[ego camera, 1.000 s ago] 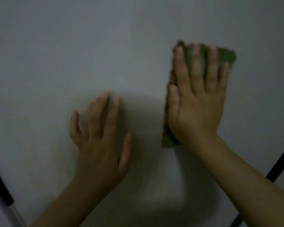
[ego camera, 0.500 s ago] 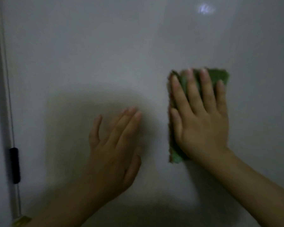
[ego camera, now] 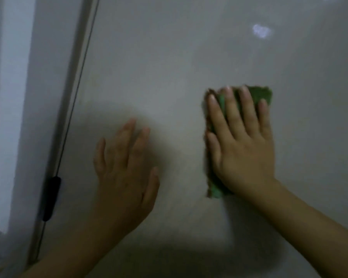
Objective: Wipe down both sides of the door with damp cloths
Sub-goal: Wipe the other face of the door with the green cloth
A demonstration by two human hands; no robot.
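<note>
Sliding rightward across the view since half a second ago, the green cloth [ego camera: 263, 95] sits flat on the pale door [ego camera: 169, 67], long axis upright, pinned under the right hand [ego camera: 243, 149], fingers [ego camera: 247, 109] spread. Beside it the empty left hand [ego camera: 125, 167] braces, fingers loosely spread. Motion blur hides cloth detail; the door edge [ego camera: 76, 93] shows at left.

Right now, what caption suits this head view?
Right hand presses a green cloth flat against the pale door; bare left hand alongside.

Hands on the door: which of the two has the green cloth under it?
The right hand, spread flat over the green cloth against the door. The left hand is bare.
</note>
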